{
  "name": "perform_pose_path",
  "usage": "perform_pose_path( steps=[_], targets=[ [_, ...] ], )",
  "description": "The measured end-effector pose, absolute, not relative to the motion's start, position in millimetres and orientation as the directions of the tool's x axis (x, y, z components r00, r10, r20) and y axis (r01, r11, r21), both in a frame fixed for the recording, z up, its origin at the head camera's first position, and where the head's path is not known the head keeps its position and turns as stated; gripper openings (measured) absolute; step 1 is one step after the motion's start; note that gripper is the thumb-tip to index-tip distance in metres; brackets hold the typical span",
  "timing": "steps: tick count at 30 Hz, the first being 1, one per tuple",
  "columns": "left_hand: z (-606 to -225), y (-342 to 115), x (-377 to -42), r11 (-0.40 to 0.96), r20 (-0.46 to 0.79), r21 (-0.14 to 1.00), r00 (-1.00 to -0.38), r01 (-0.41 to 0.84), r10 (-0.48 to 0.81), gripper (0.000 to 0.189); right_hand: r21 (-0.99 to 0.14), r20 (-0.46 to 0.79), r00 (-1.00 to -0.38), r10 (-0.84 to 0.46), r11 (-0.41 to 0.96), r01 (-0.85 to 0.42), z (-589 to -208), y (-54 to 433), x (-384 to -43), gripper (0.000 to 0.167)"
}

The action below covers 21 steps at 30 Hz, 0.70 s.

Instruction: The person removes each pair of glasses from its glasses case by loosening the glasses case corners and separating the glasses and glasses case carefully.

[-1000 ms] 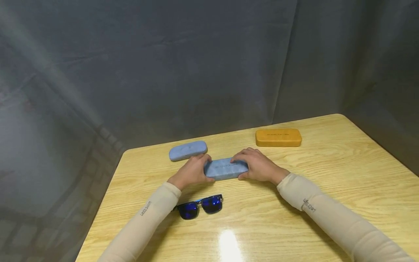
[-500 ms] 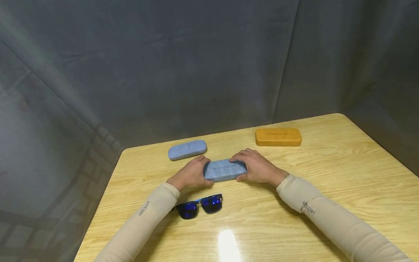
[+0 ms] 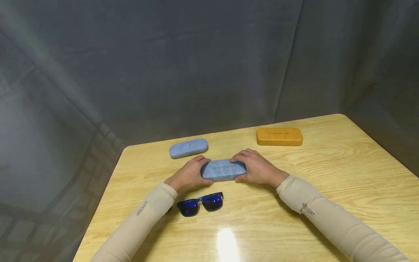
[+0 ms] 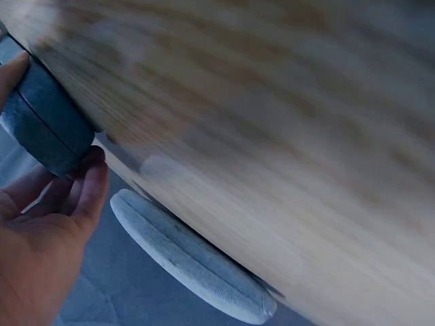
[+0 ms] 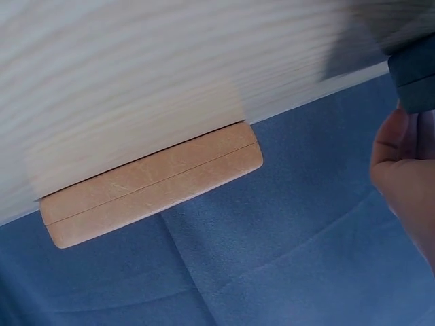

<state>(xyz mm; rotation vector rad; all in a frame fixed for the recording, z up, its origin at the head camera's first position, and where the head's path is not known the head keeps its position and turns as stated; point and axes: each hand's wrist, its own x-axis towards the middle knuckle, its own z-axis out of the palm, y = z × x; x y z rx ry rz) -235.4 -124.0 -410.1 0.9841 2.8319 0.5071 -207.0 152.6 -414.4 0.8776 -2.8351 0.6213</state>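
A blue-grey glasses case (image 3: pixel 223 170) with a line of dark lettering on its lid lies mid-table, lid down on its base and closed. My left hand (image 3: pixel 190 173) grips its left end, thumb on the near side and fingers on the far side. At the opposite end my right hand (image 3: pixel 258 167) holds it the same way. In the left wrist view the seam of this case (image 4: pixel 44 112) shows between thumb and fingers. Sunglasses (image 3: pixel 200 204) with dark blue lenses lie nearer the body, beside the left forearm, which hides part of them.
Behind the left hand lies a lighter blue glasses case (image 3: pixel 188 148). An orange glasses case (image 3: pixel 279 137) sits at the back right of the wooden table (image 3: pixel 343 163). Dark grey cloth (image 3: pixel 196 72) hangs around the table's back and sides.
The blue-grey case has shifted very slightly left and toward the body, with both hands still gripping its ends. The other cases and the sunglasses stay where they were.
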Motion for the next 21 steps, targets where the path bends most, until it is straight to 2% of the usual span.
perform_pose_path(
  steps=[21],
  targets=[
    [-411.2, -126.1, -235.7, 0.713, 0.047, 0.348, -0.771, 0.609, 0.636, 0.076, -0.333, 0.238, -0.799, -0.553, 0.726, -0.601, -409.1, 155.5, -208.7, 0.062]
  ],
)
